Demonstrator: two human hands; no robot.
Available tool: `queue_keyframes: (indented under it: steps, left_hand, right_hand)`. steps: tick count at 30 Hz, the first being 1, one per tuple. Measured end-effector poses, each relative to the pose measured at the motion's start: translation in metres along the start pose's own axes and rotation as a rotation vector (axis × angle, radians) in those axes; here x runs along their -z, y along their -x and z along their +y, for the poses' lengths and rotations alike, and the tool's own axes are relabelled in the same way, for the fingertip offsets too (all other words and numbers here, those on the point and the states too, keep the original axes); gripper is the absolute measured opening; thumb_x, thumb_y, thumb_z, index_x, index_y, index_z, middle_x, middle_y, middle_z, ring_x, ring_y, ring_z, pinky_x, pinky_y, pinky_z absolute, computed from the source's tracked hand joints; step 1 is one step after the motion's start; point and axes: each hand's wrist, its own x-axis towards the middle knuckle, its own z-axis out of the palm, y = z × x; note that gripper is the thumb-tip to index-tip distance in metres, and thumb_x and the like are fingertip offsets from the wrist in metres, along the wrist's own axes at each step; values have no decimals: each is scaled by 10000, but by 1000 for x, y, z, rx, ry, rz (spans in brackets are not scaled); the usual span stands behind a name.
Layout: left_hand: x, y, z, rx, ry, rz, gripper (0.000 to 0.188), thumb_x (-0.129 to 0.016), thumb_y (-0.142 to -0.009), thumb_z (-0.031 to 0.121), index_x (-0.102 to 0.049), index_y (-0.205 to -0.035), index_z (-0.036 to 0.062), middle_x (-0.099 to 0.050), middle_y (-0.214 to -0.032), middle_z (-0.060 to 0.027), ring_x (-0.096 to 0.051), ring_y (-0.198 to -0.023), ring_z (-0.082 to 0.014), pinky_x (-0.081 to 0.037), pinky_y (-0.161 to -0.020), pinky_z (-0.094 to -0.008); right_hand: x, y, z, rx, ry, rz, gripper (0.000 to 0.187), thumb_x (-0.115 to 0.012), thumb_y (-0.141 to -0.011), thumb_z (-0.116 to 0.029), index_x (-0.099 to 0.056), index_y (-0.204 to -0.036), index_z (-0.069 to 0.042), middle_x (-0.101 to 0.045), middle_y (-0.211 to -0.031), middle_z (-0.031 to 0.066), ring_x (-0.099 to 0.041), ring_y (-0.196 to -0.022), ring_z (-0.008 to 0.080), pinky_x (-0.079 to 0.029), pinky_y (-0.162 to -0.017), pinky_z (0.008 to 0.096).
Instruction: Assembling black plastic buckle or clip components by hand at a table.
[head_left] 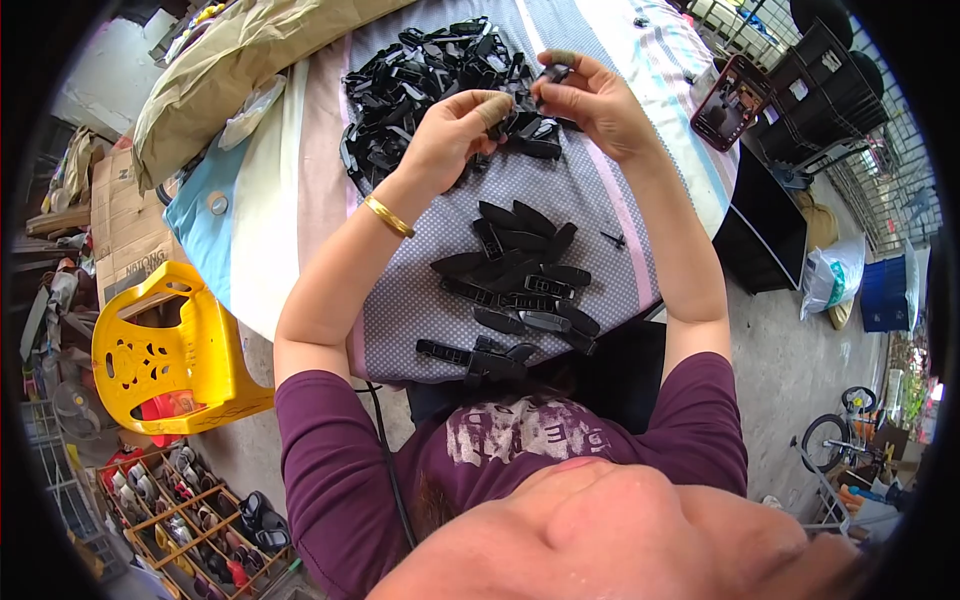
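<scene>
Both of my hands are raised over the far part of the cloth-covered table, close together. Between the thumb and fingers of my right hand (600,105) is a small black plastic piece (553,73). My left hand (455,130) is pinched closed at a dark plastic part (506,126), mostly hidden by the fingers. Tan wraps cover some fingertips. Behind and beside my left hand spreads a large heap of black plastic parts (400,85). Nearer to me lies a smaller loose group of black plastic pieces (520,265), some flat and pointed, others strip-like with slots.
The table's patterned cloth (410,330) hangs at the near edge. A small black piece (615,240) lies apart to the right. A phone (733,100) stands by the right edge. Brown paper (240,80) covers the far left. A yellow plastic chair (215,350) stands left, near a shoe rack (190,515).
</scene>
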Motion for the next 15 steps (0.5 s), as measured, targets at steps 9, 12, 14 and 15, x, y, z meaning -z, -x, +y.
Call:
queue_keyframes:
  steps: [9,12,14,15]
  left_hand:
    - [-3,4,6,-204,-98,-69,318,-621,-808,70,-561,-1109,-13,-628,-898,-49,-589,-784,-96,-443,-615,-187]
    - [-2,6,9,-152,-209,-15,297,-628,-804,67,-579,-1088,-4,-628,-828,-15,-565,-721,-60,-424,-589,-169]
    - [2,3,6,-195,-177,38,309,-640,-797,69,-588,-1096,17,-615,-787,15,-505,-647,-24,-389,-555,-152]
    - [2,3,6,-197,-177,42,309,-640,-797,69,-588,-1096,17,-615,-787,15,-505,-647,-24,-389,-555,-152]
  right_hand:
    - [-21,1,19,133,173,129,236,-639,-800,-63,-584,-1023,-8,-633,-916,76,-608,-808,122,-515,-727,242]
    - [-23,2,17,115,392,151,255,-682,-772,-93,-598,-986,16,-636,-880,58,-602,-784,105,-497,-732,229]
    - [-23,3,15,171,411,162,263,-680,-772,-89,-597,-998,17,-637,-880,60,-603,-792,106,-496,-739,228]
    - [-22,3,14,226,433,179,272,-678,-773,-84,-596,-1011,19,-638,-880,62,-603,-800,107,-494,-745,228]
